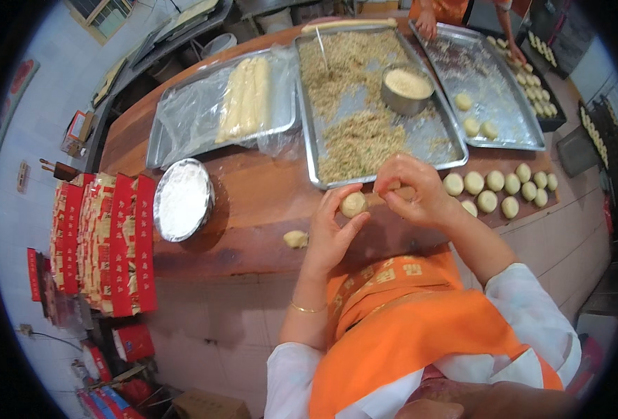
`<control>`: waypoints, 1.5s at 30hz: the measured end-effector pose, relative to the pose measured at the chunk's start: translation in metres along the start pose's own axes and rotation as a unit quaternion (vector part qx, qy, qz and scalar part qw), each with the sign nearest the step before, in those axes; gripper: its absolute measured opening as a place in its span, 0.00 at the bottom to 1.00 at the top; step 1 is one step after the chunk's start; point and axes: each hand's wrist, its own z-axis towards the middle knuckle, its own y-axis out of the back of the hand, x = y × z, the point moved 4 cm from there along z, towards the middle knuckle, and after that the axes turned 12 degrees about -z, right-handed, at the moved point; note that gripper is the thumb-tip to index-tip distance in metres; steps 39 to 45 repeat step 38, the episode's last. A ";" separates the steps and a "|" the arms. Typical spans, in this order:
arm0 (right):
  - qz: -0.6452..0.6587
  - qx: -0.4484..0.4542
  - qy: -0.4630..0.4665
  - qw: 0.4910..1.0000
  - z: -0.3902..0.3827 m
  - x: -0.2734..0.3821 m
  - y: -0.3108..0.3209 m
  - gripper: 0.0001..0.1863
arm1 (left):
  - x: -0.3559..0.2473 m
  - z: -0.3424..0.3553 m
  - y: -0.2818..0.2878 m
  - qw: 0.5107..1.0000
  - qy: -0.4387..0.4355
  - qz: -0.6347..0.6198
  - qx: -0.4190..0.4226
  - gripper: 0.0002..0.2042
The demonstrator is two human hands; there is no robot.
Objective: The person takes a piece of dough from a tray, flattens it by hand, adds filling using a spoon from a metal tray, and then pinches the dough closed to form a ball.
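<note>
My left hand point(330, 227) has its thumb and fingers closed round a small round dough ball point(353, 204) above the table's near edge. Close beside it, my right hand point(417, 192) is curled with thumb and fingertips together; what they hold, if anything, is unclear. A loose dough piece point(295, 239) lies left of my left hand. To the right of my right hand, several shaped dough rounds point(494, 180) rest on the wood. Just beyond both hands, crumbly filling point(361, 143) is spread in a metal tray point(354, 103), along with a round metal container point(406, 105) of pale crumbs.
Dough strips point(244, 98) lie on plastic in the left tray point(292, 105). A bowl of white flour point(183, 201) stands near red packaging point(117, 244). The right tray point(511, 129) holds a few dough rounds. Another person's hand point(426, 26) touches its far end; dark baking trays stand beyond.
</note>
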 end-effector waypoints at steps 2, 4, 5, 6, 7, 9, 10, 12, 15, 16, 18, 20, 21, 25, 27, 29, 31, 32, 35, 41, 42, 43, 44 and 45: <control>-0.009 0.070 -0.026 0.997 -0.038 -0.018 -0.027 0.06 | 0.006 -0.021 0.002 0.998 0.056 0.005 -0.032 0.21; -0.077 0.127 -0.059 0.987 -0.081 -0.040 -0.062 0.06 | 0.026 -0.045 0.003 0.995 0.063 0.074 -0.029 0.21; -0.115 0.124 -0.050 0.984 -0.100 -0.050 -0.079 0.07 | 0.042 -0.054 0.003 0.990 0.077 0.116 -0.009 0.22; -0.158 0.122 -0.039 0.979 -0.106 -0.052 -0.085 0.07 | 0.049 -0.061 0.001 0.984 0.059 0.167 -0.010 0.22; -0.127 0.176 -0.087 0.972 -0.119 -0.058 -0.087 0.12 | 0.056 -0.067 0.000 0.975 0.040 0.216 -0.009 0.22; -0.135 0.088 -0.098 0.982 -0.114 -0.047 -0.071 0.15 | 0.063 -0.062 -0.001 0.969 0.029 0.247 0.016 0.25; -0.141 0.044 -0.107 0.983 -0.115 -0.042 -0.061 0.17 | 0.065 -0.064 0.001 0.980 0.081 0.180 0.005 0.26; -0.142 0.000 -0.118 0.983 -0.114 -0.040 -0.038 0.20 | 0.063 -0.062 0.003 0.982 0.178 0.054 -0.029 0.29; -0.148 -0.070 -0.130 0.978 -0.118 -0.042 -0.014 0.19 | 0.078 -0.039 0.021 0.975 0.159 -0.026 -0.154 0.32; -0.150 -0.078 -0.128 0.977 -0.121 -0.044 -0.011 0.19 | 0.080 -0.027 0.023 0.972 0.126 0.003 -0.198 0.33; -0.151 -0.095 -0.122 0.976 -0.122 -0.048 -0.006 0.19 | 0.075 0.002 0.000 0.931 0.092 0.317 -0.157 0.34; -0.138 -0.101 -0.123 0.977 -0.122 -0.049 -0.002 0.18 | 0.076 0.009 -0.014 0.859 0.082 0.493 -0.114 0.35; -0.131 -0.105 -0.124 0.978 -0.123 -0.050 0.001 0.18 | 0.078 0.006 -0.017 0.842 0.093 0.522 -0.099 0.35; -0.121 -0.110 -0.142 0.976 -0.132 -0.061 0.002 0.17 | 0.083 -0.001 -0.015 0.811 0.104 0.573 -0.054 0.37; -0.115 -0.115 -0.145 0.976 -0.133 -0.065 0.001 0.16 | 0.085 0.001 -0.015 0.807 0.112 0.578 -0.046 0.37; -0.105 -0.119 -0.145 0.977 -0.133 -0.067 -0.001 0.16 | 0.085 0.001 -0.017 0.805 0.122 0.580 -0.042 0.37; -0.091 -0.123 -0.144 0.978 -0.130 -0.068 -0.002 0.15 | 0.086 -0.001 -0.018 0.803 0.126 0.581 -0.039 0.38; -0.094 -0.124 -0.140 0.978 -0.128 -0.068 -0.001 0.14 | 0.086 -0.001 -0.018 0.803 0.123 0.582 -0.040 0.38; -0.103 -0.129 -0.129 0.978 -0.124 -0.065 0.004 0.14 | 0.087 -0.001 -0.018 0.803 0.118 0.583 -0.043 0.40; -0.111 -0.141 -0.113 0.977 -0.120 -0.061 0.011 0.14 | 0.097 0.001 -0.008 0.832 0.126 0.537 -0.057 0.42; -0.111 -0.141 -0.113 0.977 -0.120 -0.061 0.011 0.14 | 0.097 0.001 -0.008 0.832 0.126 0.537 -0.057 0.42; -0.111 -0.141 -0.113 0.977 -0.120 -0.061 0.011 0.14 | 0.097 0.001 -0.008 0.832 0.126 0.537 -0.057 0.42; -0.111 -0.141 -0.113 0.977 -0.120 -0.061 0.011 0.14 | 0.097 0.001 -0.008 0.832 0.126 0.537 -0.057 0.42; -0.111 -0.141 -0.113 0.977 -0.120 -0.061 0.011 0.14 | 0.097 0.001 -0.008 0.832 0.126 0.537 -0.057 0.42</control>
